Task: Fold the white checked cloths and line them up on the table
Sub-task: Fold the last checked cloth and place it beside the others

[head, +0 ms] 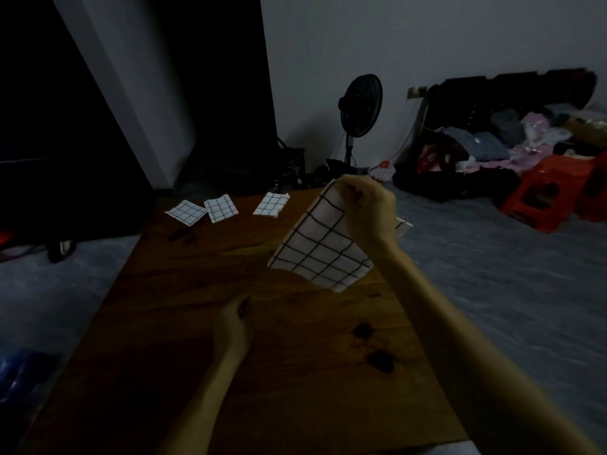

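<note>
Left hand (pixel 235 318) over table edge (pixel 108 297)

Right hand (pixel 364 205) raised, gripping; left hand (pixel 235 323) low.

My right hand (pixel 366 205) is covering the top corner of the checked cloth (pixel 320 247) I am holding up, and my fingers are hiding behind the fabric. A white piece (pixel 404 223) is peeking out past my wrist, too little of it showing to identify. My left hand (pixel 235 318) is sitting in shadow over the worktop (pixel 197 323), its fingertips blurring into the dark wood. The picture's lower edge is cutting off both forearms and the worktop's near end. A blue shape (pixel 19 372) at the left edge is staying too blurred to name.
</note>
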A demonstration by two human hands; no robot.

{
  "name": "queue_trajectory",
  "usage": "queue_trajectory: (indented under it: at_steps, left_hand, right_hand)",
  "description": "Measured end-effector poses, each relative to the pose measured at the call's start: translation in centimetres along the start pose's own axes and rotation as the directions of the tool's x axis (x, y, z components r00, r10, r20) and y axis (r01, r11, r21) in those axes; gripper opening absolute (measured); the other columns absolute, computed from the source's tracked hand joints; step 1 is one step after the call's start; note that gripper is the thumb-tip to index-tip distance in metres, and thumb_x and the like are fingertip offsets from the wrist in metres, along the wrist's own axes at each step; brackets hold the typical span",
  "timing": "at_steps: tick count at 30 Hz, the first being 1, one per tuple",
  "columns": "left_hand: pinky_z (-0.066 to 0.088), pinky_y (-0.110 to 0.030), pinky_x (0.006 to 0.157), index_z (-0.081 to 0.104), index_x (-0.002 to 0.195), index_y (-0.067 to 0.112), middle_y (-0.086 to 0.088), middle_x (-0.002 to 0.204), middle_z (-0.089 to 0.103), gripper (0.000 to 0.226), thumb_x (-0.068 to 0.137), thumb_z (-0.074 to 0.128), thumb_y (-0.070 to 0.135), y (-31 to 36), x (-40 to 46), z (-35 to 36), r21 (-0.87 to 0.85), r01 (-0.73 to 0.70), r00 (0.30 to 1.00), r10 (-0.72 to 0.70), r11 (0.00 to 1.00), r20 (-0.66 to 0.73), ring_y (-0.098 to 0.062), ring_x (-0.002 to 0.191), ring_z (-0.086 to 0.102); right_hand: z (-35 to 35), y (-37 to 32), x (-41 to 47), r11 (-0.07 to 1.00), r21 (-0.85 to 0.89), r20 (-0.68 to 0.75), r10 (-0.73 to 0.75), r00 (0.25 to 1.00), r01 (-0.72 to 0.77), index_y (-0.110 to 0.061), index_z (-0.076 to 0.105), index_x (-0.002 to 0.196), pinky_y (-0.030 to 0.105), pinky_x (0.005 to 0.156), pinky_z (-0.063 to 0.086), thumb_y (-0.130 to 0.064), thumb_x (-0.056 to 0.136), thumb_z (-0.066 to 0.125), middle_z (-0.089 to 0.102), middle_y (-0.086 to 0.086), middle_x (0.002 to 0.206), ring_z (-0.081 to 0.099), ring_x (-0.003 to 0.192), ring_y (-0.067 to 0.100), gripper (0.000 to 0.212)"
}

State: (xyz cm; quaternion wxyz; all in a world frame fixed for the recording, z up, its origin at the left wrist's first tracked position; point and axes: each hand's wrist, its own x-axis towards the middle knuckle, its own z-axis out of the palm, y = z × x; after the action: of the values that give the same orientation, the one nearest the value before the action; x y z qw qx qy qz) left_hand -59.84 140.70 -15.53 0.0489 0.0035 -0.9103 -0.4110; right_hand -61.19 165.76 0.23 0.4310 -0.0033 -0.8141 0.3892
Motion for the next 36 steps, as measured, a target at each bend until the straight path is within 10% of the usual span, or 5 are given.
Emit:
queue_trajectory:
  at_steps: [4,13,20,29,36]
  left_hand:
    - [0.043,-0.014,0.061,0.055,0.124,0.019,-0.002,0.11,0.064,0.031,0.095,0.05,0.026,3.5,0.7,-0.5,-0.102,-0.1,0.994,0.096,0.99,-0.045,-0.008,0.081,0.061]
    - [0.054,-0.026,0.079,0.061,0.113,0.026,0.009,0.105,0.068,0.026,0.089,0.06,0.035,9.1,3.6,-0.1,-0.161,-0.409,0.884,0.433,0.898,0.173,-0.006,0.098,0.063]
    - [0.05,-0.025,0.082,0.061,0.114,0.022,0.007,0.108,0.065,0.023,0.095,0.051,0.014,9.4,4.5,0.3,0.008,-0.236,0.971,0.235,0.972,0.047,-0.01,0.101,0.06]
    - [0.044,-0.014,0.062,0.057,0.115,0.012,0.001,0.1,0.063,0.03,0.09,0.05,-0.003,11.8,4.3,-1.3,-0.26,-0.218,0.976,0.218,0.941,-0.03,-0.013,0.09,0.062]
    - [0.05,-0.02,0.054,0.05,0.107,0.028,0.006,0.089,0.064,0.028,0.096,0.043,0.003,12.8,3.2,-1.6,-0.331,-0.31,0.904,0.384,0.891,0.187,-0.008,0.071,0.063]
  right_hand:
    - [0.6,0.4,-1.2,0.996,-0.014,0.121,-0.084,0.989,0.087,-0.007,0.071,0.104,0.021,0.072,0.053,-0.01,0.09,0.061,0.07,0.007,0.099,0.064,0.085,0.015,0.017]
    - [1.8,0.2,-3.5,0.988,0.051,0.235,-0.151,0.96,0.143,-0.006,0.07,0.103,0.032,0.071,0.057,-0.009,0.09,0.061,0.069,0.006,0.098,0.064,0.085,0.016,0.016]
    - [1.1,0.4,-3.8,0.989,0.094,0.174,-0.127,0.977,0.112,-0.007,0.069,0.101,0.02,0.069,0.054,-0.009,0.089,0.063,0.068,0.003,0.095,0.062,0.082,0.009,0.014]
    - [-0.1,0.2,-4.8,0.839,0.28,0.6,0.226,0.768,-0.466,-0.014,0.057,0.124,0.025,0.053,0.049,-0.046,0.094,0.041,0.068,0.005,0.081,0.065,0.065,0.015,0.046]
    - [2.0,1.8,-5.7,0.999,-0.036,0.537,0.033,0.843,-0.016,-0.016,0.058,0.126,0.034,0.088,0.053,-0.017,0.096,0.052,0.062,0.003,0.12,0.06,0.103,0.015,0.03]
